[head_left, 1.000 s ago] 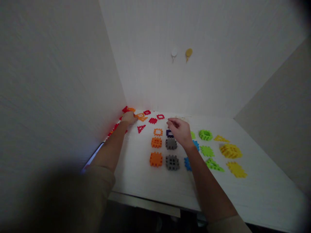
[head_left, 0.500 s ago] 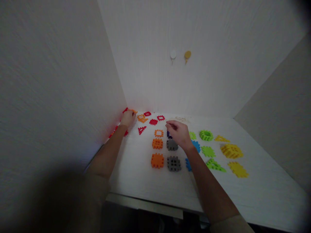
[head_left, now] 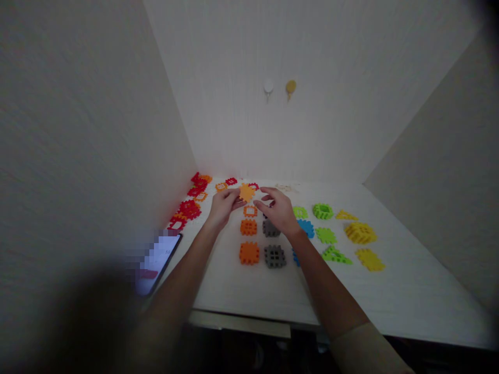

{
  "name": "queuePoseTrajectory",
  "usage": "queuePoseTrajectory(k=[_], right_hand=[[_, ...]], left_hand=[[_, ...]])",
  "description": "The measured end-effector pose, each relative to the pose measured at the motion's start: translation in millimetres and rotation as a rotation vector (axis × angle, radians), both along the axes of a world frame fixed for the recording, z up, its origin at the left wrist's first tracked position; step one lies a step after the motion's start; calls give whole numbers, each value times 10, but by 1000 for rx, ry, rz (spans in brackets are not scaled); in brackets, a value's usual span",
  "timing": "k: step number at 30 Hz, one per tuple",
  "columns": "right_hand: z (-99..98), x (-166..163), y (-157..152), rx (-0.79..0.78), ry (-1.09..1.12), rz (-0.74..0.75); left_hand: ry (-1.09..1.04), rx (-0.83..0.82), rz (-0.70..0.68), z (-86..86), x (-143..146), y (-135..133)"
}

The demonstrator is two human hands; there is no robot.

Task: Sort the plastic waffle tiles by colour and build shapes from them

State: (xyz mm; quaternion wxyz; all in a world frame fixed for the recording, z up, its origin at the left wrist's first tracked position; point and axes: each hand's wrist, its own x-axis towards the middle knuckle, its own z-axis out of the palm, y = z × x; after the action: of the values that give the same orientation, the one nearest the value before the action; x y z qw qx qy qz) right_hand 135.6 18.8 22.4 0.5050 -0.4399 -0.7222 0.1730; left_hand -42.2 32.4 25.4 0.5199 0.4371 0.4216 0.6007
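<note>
Between thumb and fingers my left hand (head_left: 225, 206) grips a light orange interlocking tile (head_left: 247, 192) with a toothed edge, raised over the table. Just right of that tile, my right hand (head_left: 276, 206) has its fingers apart and holds nothing. Below the hands lies an orange frame tile (head_left: 250, 211). Nearer me are an orange window tile (head_left: 248, 227) and a solid orange tile (head_left: 249, 253). Beside them sit a grey tile (head_left: 271, 228) and a grey window tile (head_left: 275, 256). My right hand and forearm partly cover a dark tile and the blue tiles (head_left: 306, 228).
Red tiles (head_left: 189, 209) and orange ones are heaped along the left wall. A phone (head_left: 159, 262) rests at the table's left edge. Green tiles (head_left: 326, 235) and stacked yellow tiles (head_left: 360, 232) lie to the right. Two hooks (head_left: 290, 87) hang on the back wall.
My left hand has come from the far left corner to the middle with the light orange tile. My right hand's fingers have spread apart. The phone has come into view.
</note>
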Motion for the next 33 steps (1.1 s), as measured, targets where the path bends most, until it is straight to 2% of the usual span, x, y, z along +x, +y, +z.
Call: queuePoseTrajectory(k=[6, 13, 16, 20, 24, 27, 30, 33], right_hand=[[16, -14, -21, 81, -110, 69], [71, -6, -80, 124, -246, 103], [120, -10, -124, 158, -322, 129], [213, -3, -248, 178, -366, 181], [257, 63, -466, 125, -493, 299], [188, 133, -628, 87, -558, 393], [49, 183, -737, 76, -590, 429], [-77, 201, -793, 83, -599, 424]], left_hand=[[-19, -2, -69, 9, 105, -162], [-13, 1, -177, -75, -50, -214], [41, 22, -195, -63, -151, -310], [162, 131, -194, 38, -291, -554], [369, 187, -335, 97, -394, -833], [513, 240, -380, 22, -408, -994], [660, 290, -296, -123, -378, -1100], [721, 292, -248, -253, -347, -1154]])
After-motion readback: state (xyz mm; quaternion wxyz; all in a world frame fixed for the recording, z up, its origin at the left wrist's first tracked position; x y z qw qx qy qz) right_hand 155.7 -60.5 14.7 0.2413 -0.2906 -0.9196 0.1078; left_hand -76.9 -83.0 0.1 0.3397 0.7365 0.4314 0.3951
